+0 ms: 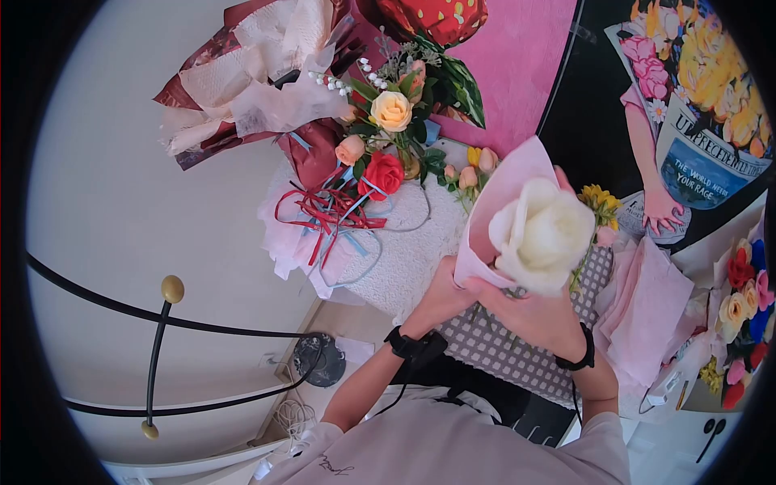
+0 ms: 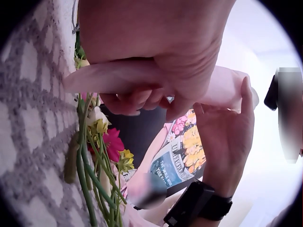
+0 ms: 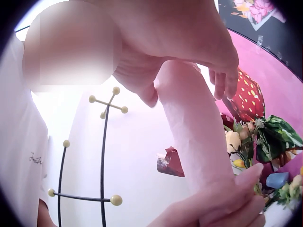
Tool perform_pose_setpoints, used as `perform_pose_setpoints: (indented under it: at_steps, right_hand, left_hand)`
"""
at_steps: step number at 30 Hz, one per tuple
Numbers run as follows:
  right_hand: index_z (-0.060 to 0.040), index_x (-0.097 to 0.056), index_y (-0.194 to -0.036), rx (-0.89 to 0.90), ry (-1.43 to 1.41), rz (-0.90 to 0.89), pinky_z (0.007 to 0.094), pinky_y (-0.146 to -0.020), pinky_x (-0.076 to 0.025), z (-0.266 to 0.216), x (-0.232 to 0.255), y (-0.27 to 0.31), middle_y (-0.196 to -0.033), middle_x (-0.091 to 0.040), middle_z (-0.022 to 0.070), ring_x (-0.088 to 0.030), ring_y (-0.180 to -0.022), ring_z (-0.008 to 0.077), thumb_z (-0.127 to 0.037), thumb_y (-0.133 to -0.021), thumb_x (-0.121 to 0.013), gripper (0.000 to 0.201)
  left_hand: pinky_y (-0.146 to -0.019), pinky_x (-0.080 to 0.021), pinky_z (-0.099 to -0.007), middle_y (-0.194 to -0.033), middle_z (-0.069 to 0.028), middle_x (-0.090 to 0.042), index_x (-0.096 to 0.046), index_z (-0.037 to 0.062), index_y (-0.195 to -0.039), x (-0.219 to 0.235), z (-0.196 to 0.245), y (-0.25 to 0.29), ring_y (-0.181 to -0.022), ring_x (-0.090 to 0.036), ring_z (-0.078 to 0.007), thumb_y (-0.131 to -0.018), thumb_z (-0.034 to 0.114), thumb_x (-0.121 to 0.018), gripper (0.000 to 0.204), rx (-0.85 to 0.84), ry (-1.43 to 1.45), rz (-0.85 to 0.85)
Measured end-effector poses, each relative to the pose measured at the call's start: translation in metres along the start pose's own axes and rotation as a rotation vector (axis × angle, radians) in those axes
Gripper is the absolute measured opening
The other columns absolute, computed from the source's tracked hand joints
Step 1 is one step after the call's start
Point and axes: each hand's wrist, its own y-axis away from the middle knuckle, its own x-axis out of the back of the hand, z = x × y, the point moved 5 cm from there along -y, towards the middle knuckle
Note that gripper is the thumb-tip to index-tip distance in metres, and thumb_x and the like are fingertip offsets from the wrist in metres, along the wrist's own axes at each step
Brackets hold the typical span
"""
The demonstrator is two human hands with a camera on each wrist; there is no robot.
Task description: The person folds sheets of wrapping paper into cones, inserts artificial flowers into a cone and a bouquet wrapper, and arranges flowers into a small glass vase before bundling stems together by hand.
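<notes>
A large white rose (image 1: 541,234) faces the head camera, wrapped in a cone of pink paper (image 1: 485,226). My left hand (image 1: 443,297) grips the paper low on its left side. My right hand (image 1: 529,317) holds it from the right, just under the bloom. In the left wrist view the pink roll (image 2: 222,85) passes through the curled fingers of my left hand (image 2: 151,52), with my right hand (image 2: 225,137) around its other end. The right wrist view shows the roll (image 3: 194,127) between my right hand (image 3: 184,38) above and my left hand (image 3: 222,203) below.
Flowers (image 1: 392,111), tangled ribbons (image 1: 323,214) and a wrapped bouquet (image 1: 267,81) lie at the upper left. Green stems (image 2: 90,179) rest on the checked cloth (image 1: 517,356). Folded pink paper (image 1: 647,307) and colourful flowers (image 1: 740,307) are at the right; a black rack (image 1: 158,347) stands left.
</notes>
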Motion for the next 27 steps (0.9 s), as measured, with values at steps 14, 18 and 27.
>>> perform_pose_setpoints:
  at_steps: [14,18,27]
  right_hand:
    - [-0.0026,-0.043,-0.155,0.710,0.057,0.364,0.0550,-0.118,-0.033,-0.035,0.032,0.014,-0.159,-0.028,0.0332,-0.036,-0.148,0.0487,-0.041,-0.099,-0.069,0.073]
    - [-0.0043,-0.048,-0.151,0.720,0.144,0.214,0.0546,-0.118,-0.034,-0.054,0.037,0.007,-0.156,-0.032,0.0319,-0.039,-0.146,0.0487,-0.039,-0.094,-0.073,0.072]
    - [-0.0229,-0.025,-0.167,0.776,-0.024,-0.116,0.0555,-0.113,-0.041,-0.066,0.005,0.017,-0.161,-0.035,0.0329,-0.047,-0.141,0.0504,-0.028,-0.090,-0.082,0.095]
  left_hand:
    - [-0.098,-0.054,-0.0352,-0.120,-0.0069,-0.073,-0.066,0.0047,-0.133,-0.017,0.030,0.013,-0.111,-0.069,-0.0179,-0.083,0.012,-0.087,0.055,0.060,0.057,-0.276]
    - [-0.106,-0.051,-0.0362,-0.133,-0.0098,-0.067,-0.058,0.0049,-0.142,-0.014,0.025,0.018,-0.121,-0.065,-0.0214,-0.081,0.014,-0.090,0.069,0.162,0.054,-0.336]
    - [-0.115,-0.044,-0.0376,-0.150,-0.0122,-0.055,-0.049,0.0033,-0.149,0.046,0.010,0.148,-0.135,-0.055,-0.0235,-0.089,0.013,-0.084,0.071,-0.015,0.082,-0.364]
